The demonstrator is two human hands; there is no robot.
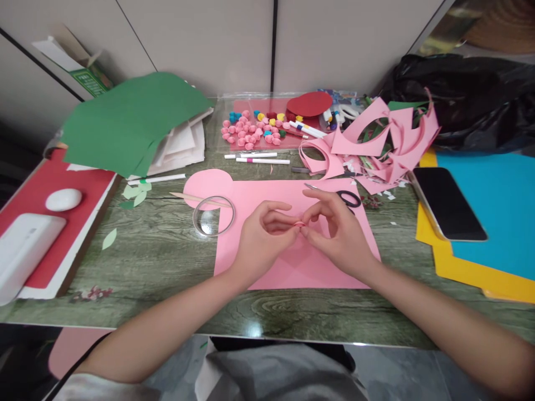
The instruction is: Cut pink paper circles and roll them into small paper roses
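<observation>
Between the fingertips of my left hand (265, 234) and my right hand (334, 231) is a small rolled pink paper piece (299, 224), pinched from both sides. Both hands hover over a sheet of pink paper (259, 275). Black-handled scissors (349, 198) lie just beyond my right hand, partly covered by it. To the left of my left hand a ring of clear tape (195, 223) overlaps the pink sheet's edge. Under the ring runs a pointed wooden stick (184, 196), resting on a pink paper circle (209, 181).
Small rolled paper flowers (251, 131), mostly pink, sit at the back near white pens (263, 161). Pink paper scraps (363, 139) pile up at back right. A phone (449, 203) rests on blue and yellow paper at right. Green paper (129, 122) and a white case (31, 245) are left.
</observation>
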